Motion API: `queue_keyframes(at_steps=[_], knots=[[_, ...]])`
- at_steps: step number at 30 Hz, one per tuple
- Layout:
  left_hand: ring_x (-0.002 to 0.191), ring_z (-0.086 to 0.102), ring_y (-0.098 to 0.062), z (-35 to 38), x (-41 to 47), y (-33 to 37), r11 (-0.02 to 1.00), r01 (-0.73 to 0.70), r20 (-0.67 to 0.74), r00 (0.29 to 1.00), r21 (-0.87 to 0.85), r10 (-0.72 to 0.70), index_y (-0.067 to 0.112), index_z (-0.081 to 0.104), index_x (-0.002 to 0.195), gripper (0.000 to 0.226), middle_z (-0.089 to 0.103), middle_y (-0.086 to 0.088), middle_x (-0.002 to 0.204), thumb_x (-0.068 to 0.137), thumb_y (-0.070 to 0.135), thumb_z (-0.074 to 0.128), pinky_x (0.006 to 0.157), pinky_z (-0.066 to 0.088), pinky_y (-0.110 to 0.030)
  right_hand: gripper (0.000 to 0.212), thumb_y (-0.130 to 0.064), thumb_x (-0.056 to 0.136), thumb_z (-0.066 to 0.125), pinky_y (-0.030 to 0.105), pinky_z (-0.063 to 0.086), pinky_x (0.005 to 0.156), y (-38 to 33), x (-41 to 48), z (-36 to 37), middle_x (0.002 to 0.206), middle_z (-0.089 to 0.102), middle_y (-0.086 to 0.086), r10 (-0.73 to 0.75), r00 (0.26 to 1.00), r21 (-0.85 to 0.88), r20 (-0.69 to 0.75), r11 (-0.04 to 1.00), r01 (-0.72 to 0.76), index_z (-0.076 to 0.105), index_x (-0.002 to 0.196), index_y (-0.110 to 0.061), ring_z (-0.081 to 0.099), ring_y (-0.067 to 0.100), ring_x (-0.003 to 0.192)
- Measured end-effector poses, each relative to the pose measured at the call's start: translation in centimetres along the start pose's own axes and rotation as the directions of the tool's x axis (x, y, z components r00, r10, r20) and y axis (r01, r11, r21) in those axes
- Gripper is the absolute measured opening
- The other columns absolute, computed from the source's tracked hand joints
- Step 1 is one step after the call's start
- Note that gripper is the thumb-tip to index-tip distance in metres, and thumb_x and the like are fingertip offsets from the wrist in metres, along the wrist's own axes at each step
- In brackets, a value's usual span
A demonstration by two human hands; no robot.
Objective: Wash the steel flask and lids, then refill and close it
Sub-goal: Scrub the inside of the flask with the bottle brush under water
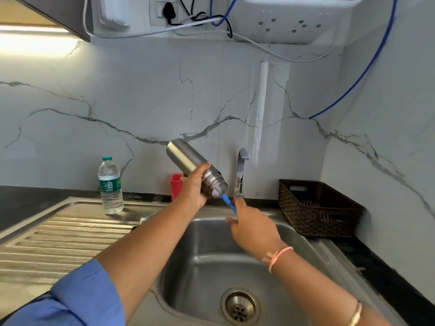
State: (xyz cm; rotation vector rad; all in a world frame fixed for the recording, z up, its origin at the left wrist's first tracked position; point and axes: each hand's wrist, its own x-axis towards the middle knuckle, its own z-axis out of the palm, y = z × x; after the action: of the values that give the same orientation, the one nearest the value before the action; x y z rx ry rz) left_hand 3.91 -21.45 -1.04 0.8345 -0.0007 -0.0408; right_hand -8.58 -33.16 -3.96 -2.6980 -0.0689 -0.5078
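Steel hid the head of the one thin blue brush handle [227, 202], which vanished into the mouth of the single brushed-steel cylindrical flask [187, 160], and blur smeared the fingers of the right hand [253, 228] pinching that handle's lower end. The left hand [194, 190] gripped the flask near its ribbed neck, in the air above the stainless-steel sink basin [202, 252], beside one chrome tap [241, 170]. Its long axis tilted, base up-left toward the wall, mouth down-right.
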Motion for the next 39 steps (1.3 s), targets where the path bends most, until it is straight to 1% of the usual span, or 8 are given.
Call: queue_keyframes(at_steps=[7,10,14,17,23,27,31,39], knots=[[0.074,0.065,-0.024,-0.5,-0.9,-1.5,0.987,0.162,-0.065,0.985,0.02,-0.161,0.008,0.05,0.098,0.039,0.064,-0.014,0.089,0.077,0.027,0.077,0.061,0.055,-0.042,0.03,-0.013,0.062,0.076,0.022,0.027,0.038,1.6,-0.4,-0.1,0.065,0.062,0.01,-0.289,0.941,-0.618,-0.174,0.776,0.124,0.068,0.09,-0.006,0.058,0.026,0.048],[0.076,0.067,-0.025,-1.0,-1.2,-2.3,0.988,0.153,-0.083,0.985,-0.013,-0.154,0.009,0.043,0.123,0.067,0.064,-0.015,0.105,0.07,0.023,0.082,0.055,0.058,-0.041,0.024,-0.021,0.095,0.044,0.027,0.033,0.049,1.1,-0.7,-1.1,0.079,0.062,0.004,0.013,1.0,-0.057,0.024,0.998,-0.011,0.063,0.105,-0.012,0.059,0.02,0.065],[0.086,0.067,-0.027,-1.3,-1.9,-2.7,0.993,0.101,-0.076,0.992,-0.065,-0.106,0.01,0.037,0.131,0.076,0.063,-0.016,0.116,0.07,0.021,0.081,0.054,0.057,-0.04,0.025,-0.02,0.098,0.041,0.018,0.024,0.035,1.8,0.1,-2.1,0.053,0.039,-0.002,0.197,0.892,0.623,0.406,0.654,-0.428,0.064,0.096,-0.009,0.03,0.007,0.038],[0.084,0.069,-0.029,-1.0,-2.3,-2.8,0.996,0.045,-0.132,0.99,-0.083,-0.056,0.011,0.036,0.131,0.087,0.061,-0.018,0.121,0.061,0.022,0.087,0.056,0.057,-0.041,0.027,-0.034,0.096,0.047,0.026,0.039,0.052,1.4,-0.4,-1.1,0.079,0.061,0.006,0.047,0.996,0.141,0.07,0.988,-0.057,0.053,0.112,-0.013,0.059,0.021,0.062],[0.076,0.068,-0.029,0.1,-3.8,-3.1,0.994,0.031,-0.239,0.97,-0.102,-0.054,0.017,0.027,0.125,0.082,0.059,-0.017,0.111,0.067,0.019,0.084,0.062,0.058,-0.046,0.034,-0.011,0.055,0.08,0.026,0.037,0.036,1.7,-0.9,1.1,0.065,0.061,0.01,-0.459,0.856,-0.702,-0.239,0.691,0.175,0.068,0.087,-0.006,0.059,0.025,0.045],[0.075,0.065,-0.025,-0.8,-3.9,-3.5,1.0,0.008,-0.189,0.982,-0.016,-0.011,0.019,0.025,0.112,0.067,0.055,-0.015,0.11,0.072,0.017,0.08,0.061,0.057,-0.039,0.022,-0.025,0.097,0.048,0.025,0.038,0.057,0.9,-0.4,0.1,0.074,0.058,0.005,-0.004,1.0,0.127,0.02,0.992,0.001,0.065,0.097,-0.012,0.06,0.019,0.067],[0.071,0.064,-0.023,-0.8,-4.3,-3.0,1.0,0.01,-0.105,0.994,-0.024,-0.012,0.022,0.032,0.096,0.051,0.057,-0.012,0.102,0.074,0.018,0.078,0.065,0.057,-0.04,0.032,-0.032,0.099,0.044,0.017,0.025,0.035,1.2,0.1,-1.1,0.053,0.045,-0.001,0.161,0.946,0.624,0.28,0.718,-0.307,0.066,0.086,-0.012,0.033,0.006,0.033],[0.087,0.066,-0.025,-2.0,-3.8,-2.8,0.99,0.142,-0.033,0.99,0.027,-0.141,0.012,0.053,0.094,0.04,0.065,-0.011,0.097,0.076,0.039,0.076,0.074,0.057,-0.042,0.035,-0.011,0.043,0.087,0.019,0.021,0.036,1.5,-0.2,1.4,0.057,0.056,0.004,-0.446,0.824,-0.647,-0.349,0.751,0.132,0.064,0.068,-0.011,0.051,0.021,0.037]])
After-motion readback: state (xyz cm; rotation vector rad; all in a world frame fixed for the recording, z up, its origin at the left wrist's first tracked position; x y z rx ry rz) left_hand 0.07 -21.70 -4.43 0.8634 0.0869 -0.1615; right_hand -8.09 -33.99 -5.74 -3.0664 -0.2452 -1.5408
